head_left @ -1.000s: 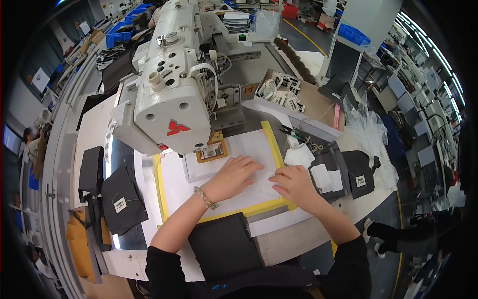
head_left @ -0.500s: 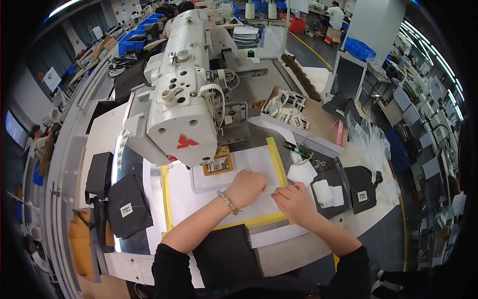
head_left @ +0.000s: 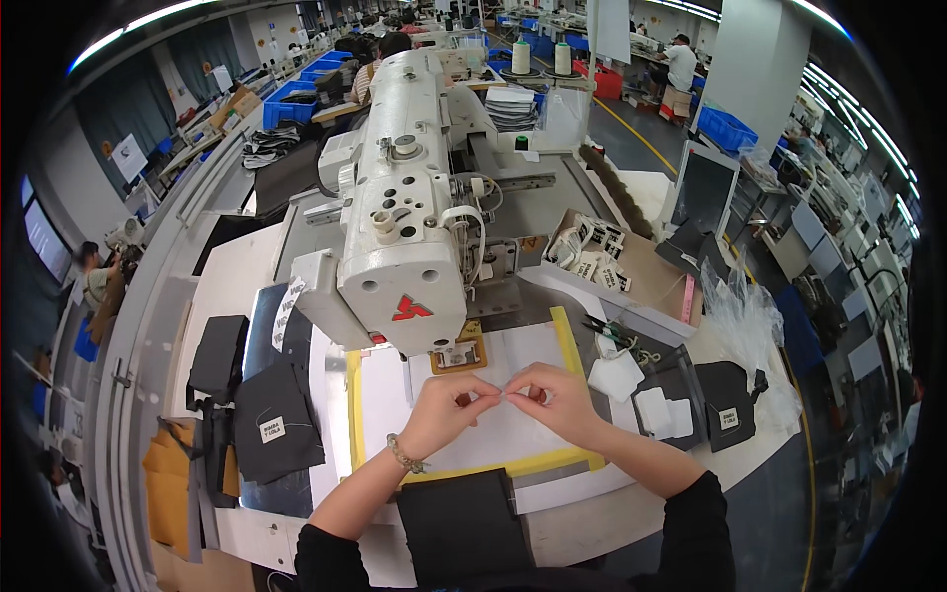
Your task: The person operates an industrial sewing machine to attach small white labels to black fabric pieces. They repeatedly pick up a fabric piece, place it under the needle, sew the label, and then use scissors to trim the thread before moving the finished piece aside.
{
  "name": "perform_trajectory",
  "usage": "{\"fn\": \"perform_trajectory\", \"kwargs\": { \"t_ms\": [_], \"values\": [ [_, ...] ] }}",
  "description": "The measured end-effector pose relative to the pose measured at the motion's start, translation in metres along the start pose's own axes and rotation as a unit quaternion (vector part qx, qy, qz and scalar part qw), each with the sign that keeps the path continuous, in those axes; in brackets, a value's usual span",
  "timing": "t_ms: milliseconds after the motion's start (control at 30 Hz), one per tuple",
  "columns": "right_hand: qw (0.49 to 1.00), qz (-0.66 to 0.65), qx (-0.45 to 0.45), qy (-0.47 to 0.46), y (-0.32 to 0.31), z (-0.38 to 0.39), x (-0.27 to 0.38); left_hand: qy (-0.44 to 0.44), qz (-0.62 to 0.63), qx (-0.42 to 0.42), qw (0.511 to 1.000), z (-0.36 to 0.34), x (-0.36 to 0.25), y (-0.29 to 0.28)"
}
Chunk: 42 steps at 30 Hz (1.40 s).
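My left hand [head_left: 449, 409] and my right hand [head_left: 552, 397] meet fingertip to fingertip above a white sheet with a yellow border [head_left: 493, 434]. Between the pinched fingers something small and pale shows, too tiny to identify. A bead bracelet sits on my left wrist. Just beyond the hands stands a large white sewing machine [head_left: 404, 227], with a small orange-framed clamp [head_left: 460, 353] under its head. A black fabric piece [head_left: 464, 528] lies close to my body, below the sheet.
Stacked black fabric pieces with white labels [head_left: 261, 419] lie at the left. More black pieces and white patches [head_left: 691, 405] sit at the right, beside a clear plastic bag [head_left: 745, 306]. A cardboard box of labels [head_left: 602, 261] is behind. Other people work at far tables.
Both hands lay flat on the white sheet before; now they have lifted and come together, fingertips pinched. The view has tilted so the machine sits more central.
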State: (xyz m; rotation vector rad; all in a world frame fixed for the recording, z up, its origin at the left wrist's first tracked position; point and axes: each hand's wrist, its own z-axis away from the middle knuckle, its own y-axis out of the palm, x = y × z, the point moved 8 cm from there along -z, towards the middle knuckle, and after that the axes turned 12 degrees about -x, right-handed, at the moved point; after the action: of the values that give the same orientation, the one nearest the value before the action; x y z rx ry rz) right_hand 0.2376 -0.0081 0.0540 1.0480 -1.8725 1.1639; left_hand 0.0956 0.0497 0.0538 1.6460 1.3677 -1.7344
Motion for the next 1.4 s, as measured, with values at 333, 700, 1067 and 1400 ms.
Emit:
{"fn": "perform_trajectory", "kwargs": {
  "t_ms": [333, 700, 1067, 1400],
  "values": [
    [0.998, 0.02, 0.044, -0.039, 0.04, -0.025, -0.004, 0.024, 0.069, -0.079, 0.994, 0.01, 0.037, -0.036],
    [0.939, 0.179, -0.048, -0.289, 0.049, -0.009, 0.014, 0.059, 0.076, -0.077, 0.992, 0.017, 0.041, -0.028],
    [0.971, -0.168, 0.067, 0.155, 0.057, -0.012, -0.028, 0.087, 0.067, -0.091, 0.99, 0.019, 0.041, -0.039],
    [0.944, 0.174, 0.042, -0.276, 0.053, -0.005, -0.003, 0.145, -0.039, 0.099, 0.984, 0.025, 0.031, -0.022]
  ]
}}
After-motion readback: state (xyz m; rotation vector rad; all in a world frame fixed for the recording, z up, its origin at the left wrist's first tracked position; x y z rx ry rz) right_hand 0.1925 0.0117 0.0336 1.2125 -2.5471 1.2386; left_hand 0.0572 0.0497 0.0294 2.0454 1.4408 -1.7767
